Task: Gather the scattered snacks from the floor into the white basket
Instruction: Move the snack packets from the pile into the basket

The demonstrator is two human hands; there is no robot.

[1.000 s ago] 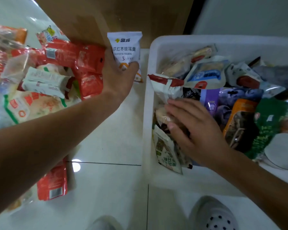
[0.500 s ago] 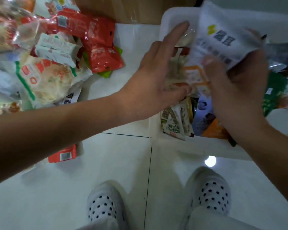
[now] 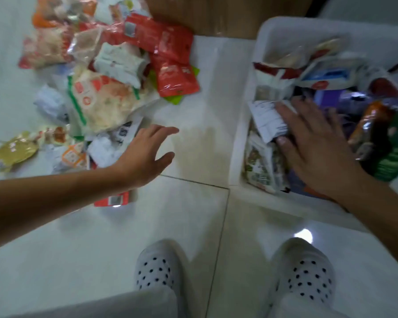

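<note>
A pile of snack packets (image 3: 106, 88) lies on the pale tiled floor at upper left, with red pouches (image 3: 170, 72) at its right edge. The white basket (image 3: 237, 161) stands on the right, filled with several packets. My left hand (image 3: 147, 154) hovers open and empty over the floor at the pile's lower right edge. Inside the basket, my right hand (image 3: 317, 148) lies flat with fingers spread, pressing on a white packet (image 3: 267, 118) and others.
A wooden cabinet front (image 3: 228, 14) rises behind the pile and basket. My two feet in white dotted slippers (image 3: 156, 267) stand on the tiles at the bottom. A red packet (image 3: 110, 199) lies under my left forearm. Bare floor (image 3: 205, 125) separates pile and basket.
The white packet went from my left hand to my right and now lies in the basket. My left hand has swung back left, empty, toward the pile.
</note>
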